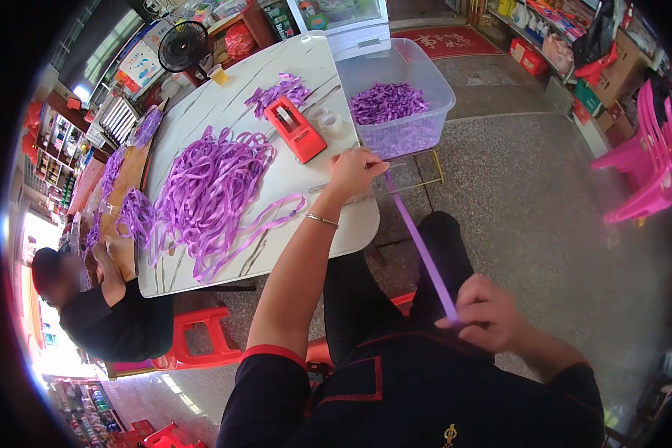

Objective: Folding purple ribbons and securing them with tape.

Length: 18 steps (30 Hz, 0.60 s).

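Shop interior, white marble-patterned counter [224, 89] on a grey floor. Left hand [355, 170], at the counter's near edge, grip pinched shut on one end of a purple ribbon strip [423, 252]; right hand [487, 312], down by the lap, grip closed on the other end. Strip runs taut and straight between the two hands, off the counter. Just beside the left hand: red tape dispenser [295, 129] and clear bin [405, 89] of purple ribbon pieces. Farther left, heap of loose purple ribbon [209, 187]. Another person sits at the counter's far left end.
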{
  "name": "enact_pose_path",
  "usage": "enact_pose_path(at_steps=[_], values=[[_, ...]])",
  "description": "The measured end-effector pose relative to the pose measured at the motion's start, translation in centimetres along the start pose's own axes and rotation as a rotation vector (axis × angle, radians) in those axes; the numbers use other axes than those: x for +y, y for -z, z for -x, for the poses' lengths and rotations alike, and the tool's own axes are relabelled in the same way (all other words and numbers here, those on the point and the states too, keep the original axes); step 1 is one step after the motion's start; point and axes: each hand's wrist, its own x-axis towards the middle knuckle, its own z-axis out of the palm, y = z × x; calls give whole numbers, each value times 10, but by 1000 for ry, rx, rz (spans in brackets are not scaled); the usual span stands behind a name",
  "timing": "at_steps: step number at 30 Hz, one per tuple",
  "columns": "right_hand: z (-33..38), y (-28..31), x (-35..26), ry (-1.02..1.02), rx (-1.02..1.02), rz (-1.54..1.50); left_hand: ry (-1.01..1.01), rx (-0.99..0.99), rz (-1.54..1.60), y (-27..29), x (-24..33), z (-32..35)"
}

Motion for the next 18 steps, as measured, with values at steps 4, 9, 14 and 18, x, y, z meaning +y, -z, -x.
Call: enact_pose_path(at_steps=[4, 9, 14, 18], values=[[-68, 35, -9, 141, -19, 32, 5, -1, 16, -1, 2, 0], [-172, 48, 14, 336, 196, -41, -32, 38, -94, -2, 0, 0], [-275, 66, 81, 5, 207, -142, 16, 8, -57, 2, 3, 2], [-318, 56, 156, -77, 231, -274, -97, 138, 23, -1, -2, 6]])
